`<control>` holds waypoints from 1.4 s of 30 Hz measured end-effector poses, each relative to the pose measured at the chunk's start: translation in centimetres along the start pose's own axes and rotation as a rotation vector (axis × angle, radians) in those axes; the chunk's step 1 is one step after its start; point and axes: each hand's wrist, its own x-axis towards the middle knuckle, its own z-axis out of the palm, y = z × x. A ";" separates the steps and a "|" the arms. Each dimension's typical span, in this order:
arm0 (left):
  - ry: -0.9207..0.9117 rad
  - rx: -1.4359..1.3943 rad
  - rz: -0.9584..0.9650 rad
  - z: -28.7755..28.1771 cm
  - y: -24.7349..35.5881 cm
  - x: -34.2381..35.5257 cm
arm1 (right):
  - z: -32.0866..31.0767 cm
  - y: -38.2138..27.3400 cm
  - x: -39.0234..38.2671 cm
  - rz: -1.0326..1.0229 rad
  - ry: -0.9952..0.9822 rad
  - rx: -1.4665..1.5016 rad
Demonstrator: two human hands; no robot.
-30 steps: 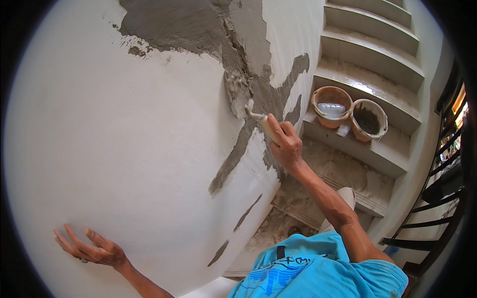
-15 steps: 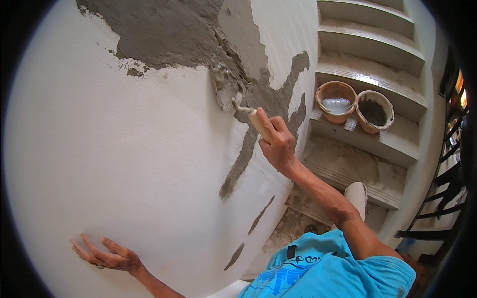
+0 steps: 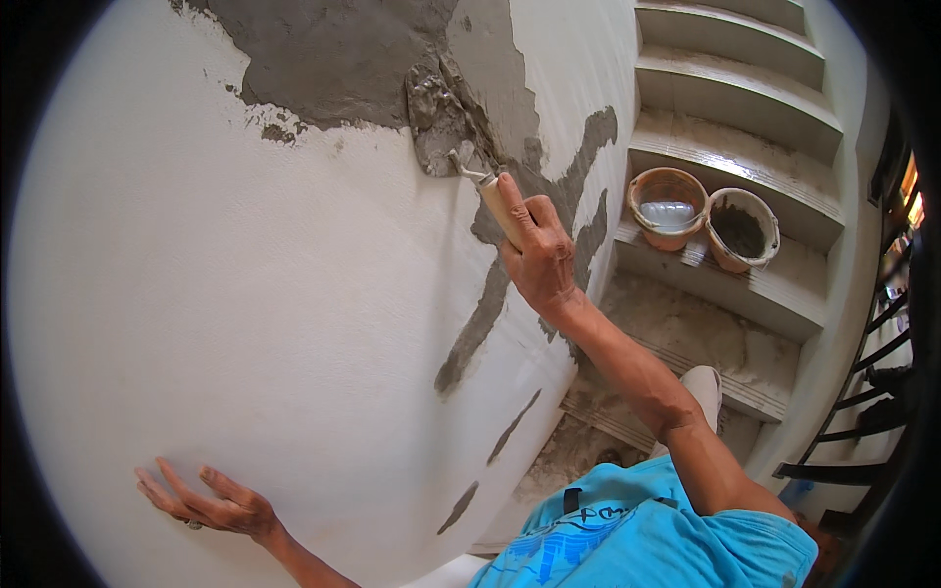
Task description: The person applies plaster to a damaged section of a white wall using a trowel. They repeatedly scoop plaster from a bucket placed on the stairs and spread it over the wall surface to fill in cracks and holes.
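My right hand (image 3: 539,250) is wrapped round the pale handle of a trowel (image 3: 441,127), its index finger stretched along the handle. The blade, smeared with wet grey mortar, lies against the wall at the lower edge of a large grey mortar patch (image 3: 328,59). A rough crack or ridge runs through the mortar just right of the blade. At the lower left, my left hand (image 3: 211,505) rests on the white wall (image 3: 245,323) with its fingers spread, a ring on one finger. It holds nothing.
Stairs (image 3: 725,127) climb along the wall's right side. On one step stand an orange-brown bucket (image 3: 652,186) with a clear item inside and a second bucket (image 3: 769,211) of dark grey mix. A dark railing (image 3: 853,421) edges the far right. Thin mortar streaks (image 3: 475,333) run lower down the wall.
The trowel and my right hand have moved a little up the wall, toward the large mortar patch. My left hand stays nearly in place.
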 end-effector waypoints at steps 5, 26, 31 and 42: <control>0.014 0.043 0.027 0.0 -0.5 0.1 | -1.4 -0.1 -3.0 -0.028 -0.061 0.027; 0.136 -0.789 0.051 -2.9 12.1 -4.1 | -26.5 14.9 -11.7 0.810 -0.167 0.040; -0.734 -1.503 -0.156 -3.9 30.0 -7.6 | -33.1 20.5 -8.9 0.930 -0.189 -0.242; -2.027 -2.078 -0.706 -3.1 67.2 -15.0 | -40.4 35.1 -6.6 0.535 -0.302 -0.739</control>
